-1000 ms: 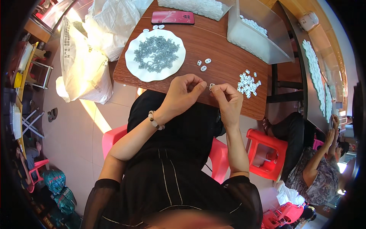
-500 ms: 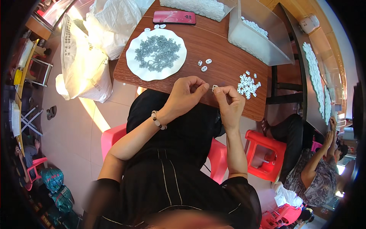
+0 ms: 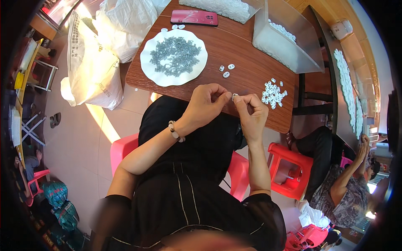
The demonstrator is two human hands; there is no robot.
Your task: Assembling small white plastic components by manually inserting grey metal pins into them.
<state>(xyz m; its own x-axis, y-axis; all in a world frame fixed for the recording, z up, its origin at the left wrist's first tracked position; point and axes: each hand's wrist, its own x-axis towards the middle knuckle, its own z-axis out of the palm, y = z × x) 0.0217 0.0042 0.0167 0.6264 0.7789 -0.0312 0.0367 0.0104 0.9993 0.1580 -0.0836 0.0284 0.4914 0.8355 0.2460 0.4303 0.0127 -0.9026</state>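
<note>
Pinching a small white piece (image 3: pixel 235 96) with the right hand (image 3: pixel 253 115), thumb against finger, above the table (image 3: pixel 243 50) by its near edge; left hand (image 3: pixel 205 104) has fingertips bunched right beside it, can't tell if they grip anything; close two-hand hold probably steadies so tiny a part; plate (image 3: pixel 146 67) of grey bits (image 3: pixel 176 54) sits left, white pile (image 3: pixel 273 95) right, presumably so each hand reaches its own supply.

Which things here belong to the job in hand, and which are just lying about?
Likely part of the job:
small white piece, pinched in the right hand
left hand, its fingertips beside it
grey pieces on the white plate
heap of white pieces

Seemingly just lying about:
pink phone
red stool
teal bags
</note>
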